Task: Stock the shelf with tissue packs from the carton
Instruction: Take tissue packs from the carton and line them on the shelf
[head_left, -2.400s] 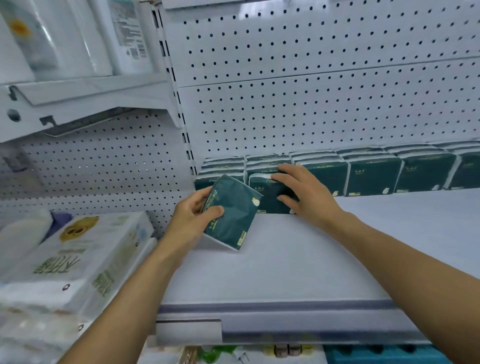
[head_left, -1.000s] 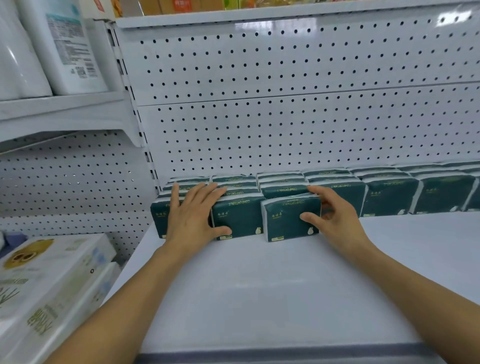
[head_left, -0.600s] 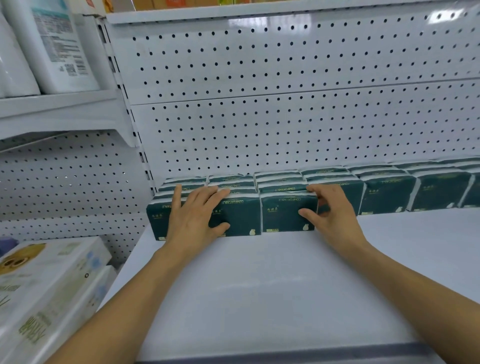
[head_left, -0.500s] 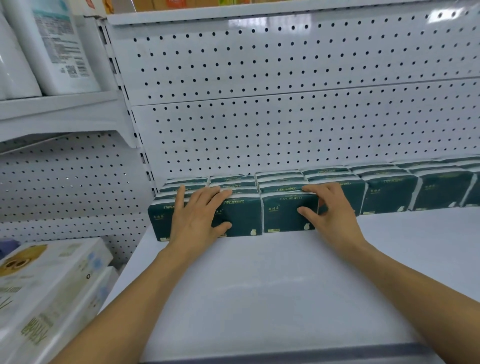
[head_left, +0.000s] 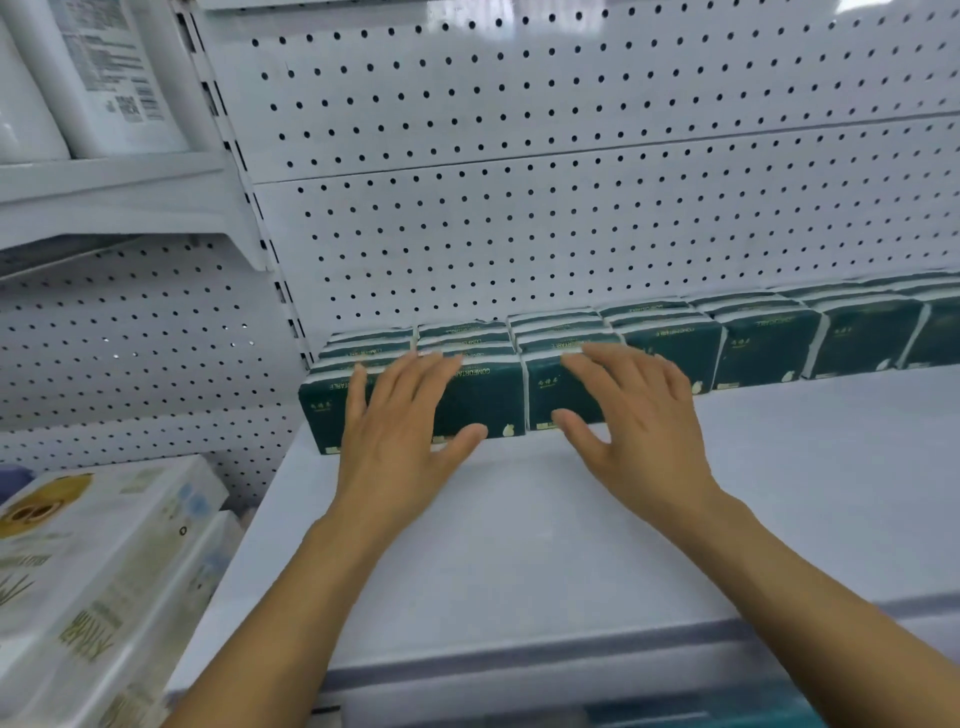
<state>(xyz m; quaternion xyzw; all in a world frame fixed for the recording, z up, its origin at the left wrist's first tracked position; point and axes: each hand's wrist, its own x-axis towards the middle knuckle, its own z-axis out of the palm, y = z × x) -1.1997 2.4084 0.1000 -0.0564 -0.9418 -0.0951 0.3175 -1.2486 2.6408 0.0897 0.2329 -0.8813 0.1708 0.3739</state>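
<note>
facing outward with their green fronts flush, the tissue packs (head_left: 488, 400) are stood in a row at the back of the shelf (head_left: 519, 545), just ahead of both hands. the left hand (head_left: 400, 431) and right hand (head_left: 634, 426) are held flat, fingers spread wide and nothing gripped, fingertips at the front packs, probably so the faces are squared. beyond the right hand the row sits further back. no carton is seen.

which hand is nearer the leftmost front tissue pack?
Left. The left hand lies with straight fingers over the front of the leftmost front tissue pack; the right hand is two packs further right along the row.
</note>
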